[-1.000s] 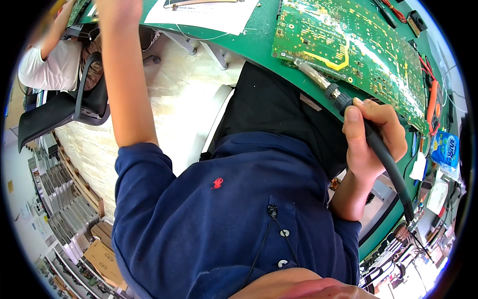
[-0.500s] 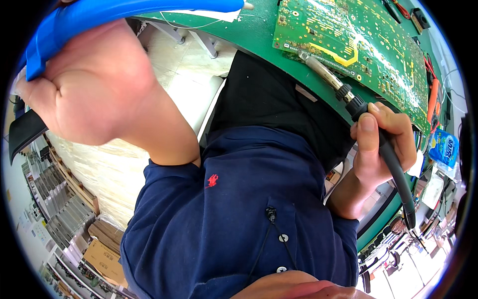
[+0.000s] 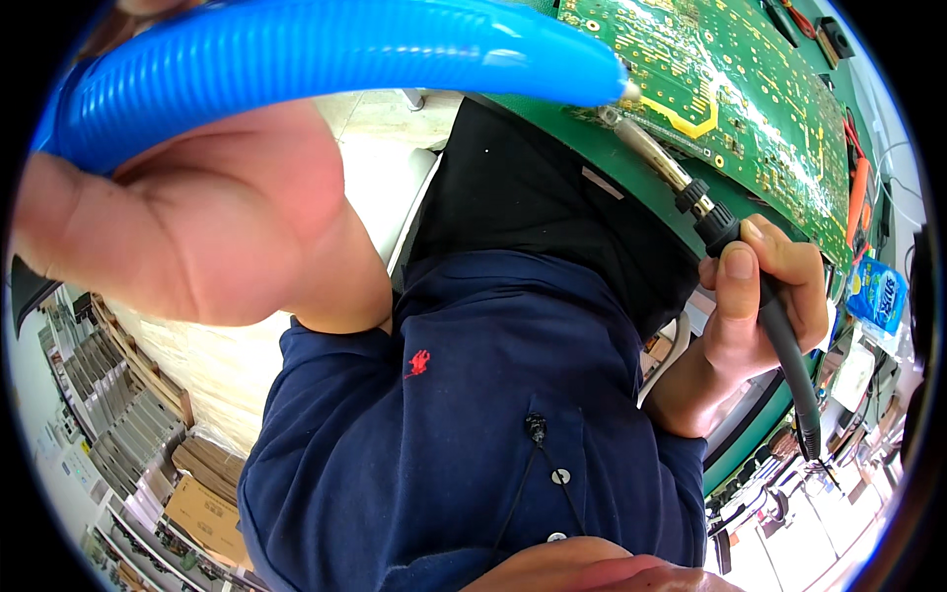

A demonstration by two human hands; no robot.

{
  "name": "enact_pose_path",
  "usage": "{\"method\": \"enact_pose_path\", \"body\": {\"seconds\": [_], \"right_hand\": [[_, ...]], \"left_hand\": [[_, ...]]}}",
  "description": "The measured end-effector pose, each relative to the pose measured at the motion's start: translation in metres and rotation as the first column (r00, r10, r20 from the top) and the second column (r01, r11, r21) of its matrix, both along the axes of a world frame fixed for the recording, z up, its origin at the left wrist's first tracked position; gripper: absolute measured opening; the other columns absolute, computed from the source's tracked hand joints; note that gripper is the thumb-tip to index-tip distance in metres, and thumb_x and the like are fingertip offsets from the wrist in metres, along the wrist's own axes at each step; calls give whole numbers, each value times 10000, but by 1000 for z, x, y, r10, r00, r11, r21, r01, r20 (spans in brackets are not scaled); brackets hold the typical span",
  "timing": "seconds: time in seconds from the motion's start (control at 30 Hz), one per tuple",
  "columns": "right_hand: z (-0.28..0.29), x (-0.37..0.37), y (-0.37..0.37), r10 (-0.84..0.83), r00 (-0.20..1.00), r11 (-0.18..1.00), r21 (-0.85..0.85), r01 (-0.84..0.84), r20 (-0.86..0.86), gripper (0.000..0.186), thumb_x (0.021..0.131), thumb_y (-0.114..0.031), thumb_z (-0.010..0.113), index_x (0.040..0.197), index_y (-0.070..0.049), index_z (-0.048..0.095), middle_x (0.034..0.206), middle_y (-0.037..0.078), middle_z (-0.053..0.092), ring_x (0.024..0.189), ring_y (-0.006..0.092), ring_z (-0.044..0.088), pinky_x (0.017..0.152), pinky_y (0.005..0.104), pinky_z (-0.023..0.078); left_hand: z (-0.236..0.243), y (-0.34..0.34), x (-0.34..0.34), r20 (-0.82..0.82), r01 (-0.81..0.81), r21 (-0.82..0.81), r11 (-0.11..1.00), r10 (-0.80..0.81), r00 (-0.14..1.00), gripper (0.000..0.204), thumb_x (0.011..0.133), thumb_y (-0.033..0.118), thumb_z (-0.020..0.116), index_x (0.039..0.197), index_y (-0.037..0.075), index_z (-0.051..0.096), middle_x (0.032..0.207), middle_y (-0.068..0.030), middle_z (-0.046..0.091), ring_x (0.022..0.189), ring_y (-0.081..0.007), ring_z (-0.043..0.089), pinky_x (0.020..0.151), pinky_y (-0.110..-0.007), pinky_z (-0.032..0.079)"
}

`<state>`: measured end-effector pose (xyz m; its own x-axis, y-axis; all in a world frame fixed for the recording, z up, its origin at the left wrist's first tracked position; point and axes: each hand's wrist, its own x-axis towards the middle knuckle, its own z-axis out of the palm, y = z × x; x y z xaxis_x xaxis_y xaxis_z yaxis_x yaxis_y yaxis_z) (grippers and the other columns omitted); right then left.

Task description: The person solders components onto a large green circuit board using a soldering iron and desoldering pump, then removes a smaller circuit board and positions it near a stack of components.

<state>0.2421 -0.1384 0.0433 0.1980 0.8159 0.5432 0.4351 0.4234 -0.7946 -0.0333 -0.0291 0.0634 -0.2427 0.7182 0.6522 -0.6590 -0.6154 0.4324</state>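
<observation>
My left hand (image 3: 212, 227) is closed round a ribbed blue solder sucker (image 3: 335, 59), which stretches across the top of the view. Its white nozzle lies at the near left edge of a large green circuit board (image 3: 760, 109). Between the thumb and fingers of my right hand (image 3: 755, 306) is a soldering iron (image 3: 651, 153) with a dark grip and a metal barrel. The iron's tip is at the same board edge, close beside the nozzle; whether the two touch I cannot tell. Part of the board's left side is hidden behind the sucker.
The board lies on a green-topped table (image 3: 572, 143). Beyond its right end are an orange-handled tool (image 3: 857, 202), a blue packet (image 3: 876, 296) and cables. Cardboard boxes (image 3: 207, 513) and shelving stand at lower left.
My left hand has brought the solder sucker rightward and down, so its nozzle has come to the board edge beside the iron's tip. My right hand has barely shifted.
</observation>
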Motion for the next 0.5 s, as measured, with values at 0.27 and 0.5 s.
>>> {"method": "enact_pose_path", "body": {"seconds": [0.27, 0.5], "right_hand": [[-1, 0, -2, 7, 1000, 1000, -17, -7, 1, 177, 761, 3, 760, 816, 61, 602, 651, 126, 616, 546, 134, 537, 544, 248, 428], [-2, 0, -1, 14, 1000, 1000, -5, -14, -15, 171, 762, 15, 758, 819, 60, 603, 653, 124, 619, 543, 129, 535, 541, 239, 426]], "left_hand": [[-8, 9, -26, -162, 204, -84, 975, -216, 963, 121, 896, 245, 625, 840, 146, 584, 845, -19, 572, 758, -165, 579, 751, -379, 453], [-9, 10, -14, -180, 201, -77, 976, -212, 961, 125, 911, 245, 610, 897, 123, 586, 852, -30, 586, 747, -165, 572, 739, -379, 450]]}}
